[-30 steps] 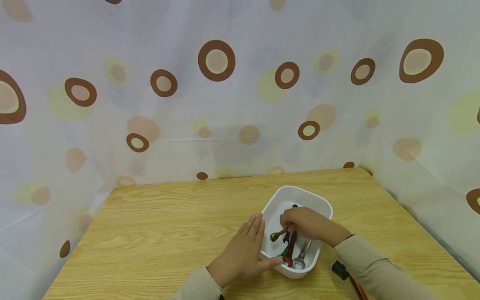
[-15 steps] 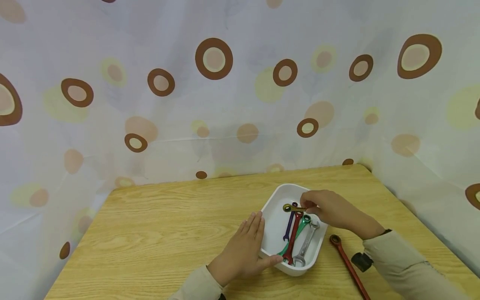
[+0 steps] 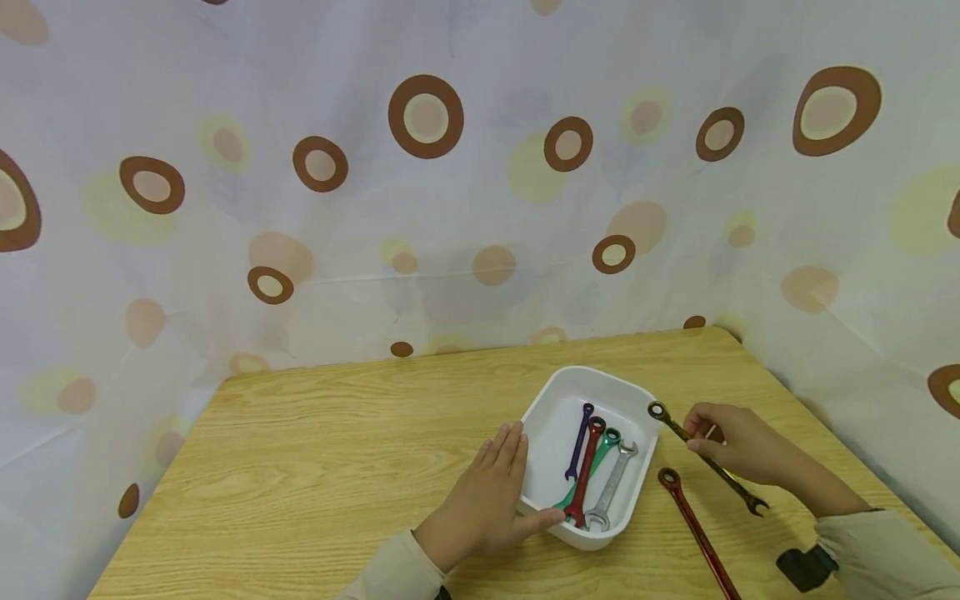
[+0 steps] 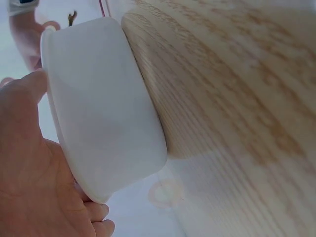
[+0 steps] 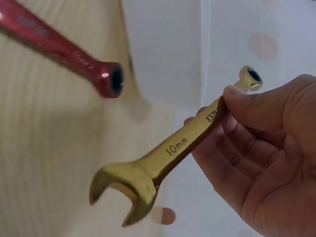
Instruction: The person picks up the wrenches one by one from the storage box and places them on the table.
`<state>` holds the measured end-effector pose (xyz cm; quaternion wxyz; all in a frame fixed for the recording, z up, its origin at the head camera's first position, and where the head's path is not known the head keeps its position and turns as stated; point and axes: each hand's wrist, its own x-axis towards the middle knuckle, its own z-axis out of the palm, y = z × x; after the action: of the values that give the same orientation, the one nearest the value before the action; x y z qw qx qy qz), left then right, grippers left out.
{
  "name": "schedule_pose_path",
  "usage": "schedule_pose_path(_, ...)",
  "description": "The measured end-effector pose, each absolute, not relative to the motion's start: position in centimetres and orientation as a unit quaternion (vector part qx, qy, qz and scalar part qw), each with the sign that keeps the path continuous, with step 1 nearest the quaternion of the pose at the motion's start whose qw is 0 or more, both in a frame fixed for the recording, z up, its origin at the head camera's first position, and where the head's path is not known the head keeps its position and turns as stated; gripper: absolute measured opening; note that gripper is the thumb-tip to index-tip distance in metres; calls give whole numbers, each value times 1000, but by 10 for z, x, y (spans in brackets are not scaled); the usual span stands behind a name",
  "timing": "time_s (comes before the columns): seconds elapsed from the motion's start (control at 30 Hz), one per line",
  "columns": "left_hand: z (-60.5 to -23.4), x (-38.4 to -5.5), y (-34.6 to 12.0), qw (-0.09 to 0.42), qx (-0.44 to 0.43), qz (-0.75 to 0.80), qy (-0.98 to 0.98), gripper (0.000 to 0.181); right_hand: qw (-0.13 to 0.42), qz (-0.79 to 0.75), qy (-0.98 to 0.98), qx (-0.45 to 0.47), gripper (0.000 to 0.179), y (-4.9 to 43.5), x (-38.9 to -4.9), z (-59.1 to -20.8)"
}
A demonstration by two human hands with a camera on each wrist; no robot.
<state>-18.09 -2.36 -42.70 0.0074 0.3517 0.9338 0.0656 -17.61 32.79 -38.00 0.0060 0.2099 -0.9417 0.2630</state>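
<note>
My right hand [image 3: 738,442] pinches a gold combination wrench [image 3: 677,429] between thumb and fingers, over the table just right of a white plastic tub [image 3: 551,442]. In the right wrist view this wrench [image 5: 173,148] is marked 10mm, its open end toward the camera side and its ring end beyond the thumb. My left hand [image 3: 480,504] rests against the tub's near left corner, fingers straight along the side and thumb over the front rim. Inside the tub lie a purple wrench [image 3: 579,442], a red wrench [image 3: 587,471], a green wrench [image 3: 603,450] and a silver wrench [image 3: 613,487].
Another red ratchet wrench [image 3: 696,523] lies on the wooden table [image 3: 337,467], right of the tub and below the gold wrench. A spotted sheet [image 3: 450,208] hangs behind the table and along both sides.
My right hand has lifted the gold wrench out of the tub and carried it right, over the table. My left hand has stayed against the tub.
</note>
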Motion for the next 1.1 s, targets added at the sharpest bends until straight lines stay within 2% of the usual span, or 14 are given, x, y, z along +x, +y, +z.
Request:
schedule_pose_path(0.2, -427, -181, -25, 12, 349, 65, 935, 105, -92, 356, -922, 125, 13, 343, -161, -400)
schedule_pose_path(0.47, -426, -180, -25, 16, 349, 69, 935, 105, -169, 430, -885, 56, 14, 354, -150, -427)
schedule_pose_path(0.7, -427, -181, -25, 12, 350, 66, 934, 104, -182, 425, -884, 70, 13, 357, -147, -439)
schedule_pose_path(1.1, -428, -183, -24, 4, 353, 69, 933, 105, -153, 358, -919, 56, 17, 352, -147, -435)
